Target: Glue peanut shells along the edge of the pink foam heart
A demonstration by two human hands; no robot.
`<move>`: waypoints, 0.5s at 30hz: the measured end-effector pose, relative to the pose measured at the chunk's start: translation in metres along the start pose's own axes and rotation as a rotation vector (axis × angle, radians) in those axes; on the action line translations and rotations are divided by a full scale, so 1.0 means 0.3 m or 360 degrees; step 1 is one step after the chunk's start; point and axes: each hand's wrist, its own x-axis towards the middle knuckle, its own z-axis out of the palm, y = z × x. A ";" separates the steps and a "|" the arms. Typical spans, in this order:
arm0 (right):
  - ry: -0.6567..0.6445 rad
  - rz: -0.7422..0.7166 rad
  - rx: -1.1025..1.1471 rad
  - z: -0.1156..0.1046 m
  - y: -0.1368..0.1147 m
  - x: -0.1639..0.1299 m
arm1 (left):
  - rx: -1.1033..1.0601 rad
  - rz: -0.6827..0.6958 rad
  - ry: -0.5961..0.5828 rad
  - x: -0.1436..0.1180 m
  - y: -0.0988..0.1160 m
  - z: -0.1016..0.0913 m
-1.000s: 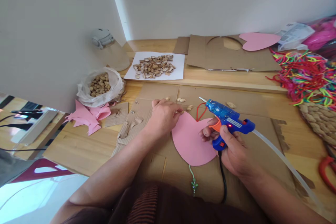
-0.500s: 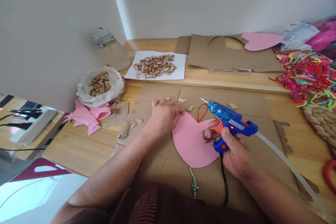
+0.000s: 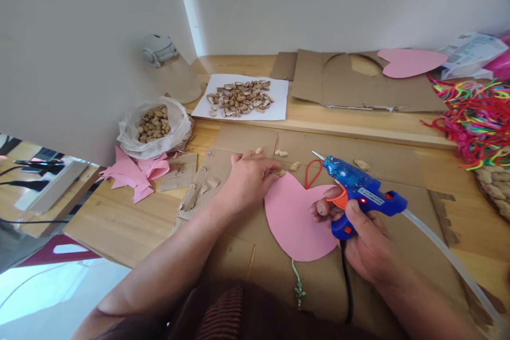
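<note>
Two hands work over a wooden bench (image 3: 131, 212) covered in the middle by flattened brown cardboard (image 3: 382, 170). Farther back lies a second cardboard sheet (image 3: 398, 93) with a heart-shaped hole cut out, and a spare pink heart (image 3: 410, 62) rests on it. At the right edge sits a tangle of bright coloured cords (image 3: 478, 117).

On the near cardboard lies the pink paper heart (image 3: 295, 220), flat, point toward the person, with a red cord loop (image 3: 313, 172) at its notch and a green cord (image 3: 297, 281) trailing from its tip. Its face looks bare: no shells appear stuck to it yet, so the decorating seems barely begun.

Behind it, a white sheet (image 3: 279, 109) carries a heap of peanut shells (image 3: 241, 98), and a plastic bag of whole peanuts (image 3: 153, 125) stands to the left above pink paper scraps (image 3: 131, 175).

The right hand (image 3: 364, 236) is wrapped around the blue glue gun (image 3: 360, 191), a finger on its orange trigger, red light on, nozzle raised above the cardboard beyond the heart's notch and not touching the paper. The left hand (image 3: 249, 178) lies palm down at the heart's upper left edge, fingertips pinched on a small peanut shell (image 3: 281, 172). A few loose shells (image 3: 287, 155) lie just beyond.
</note>
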 end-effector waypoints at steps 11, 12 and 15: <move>0.0014 0.0002 -0.0016 0.006 0.008 0.002 | 0.0035 -0.0085 -0.0031 0.012 0.023 0.018; 0.0007 -0.0007 -0.0028 0.005 0.009 0.002 | 0.0038 -0.0086 -0.0028 0.012 0.023 0.019; -0.0011 -0.0030 -0.0030 0.003 0.010 0.003 | 0.0047 -0.0052 -0.0001 0.009 0.017 0.024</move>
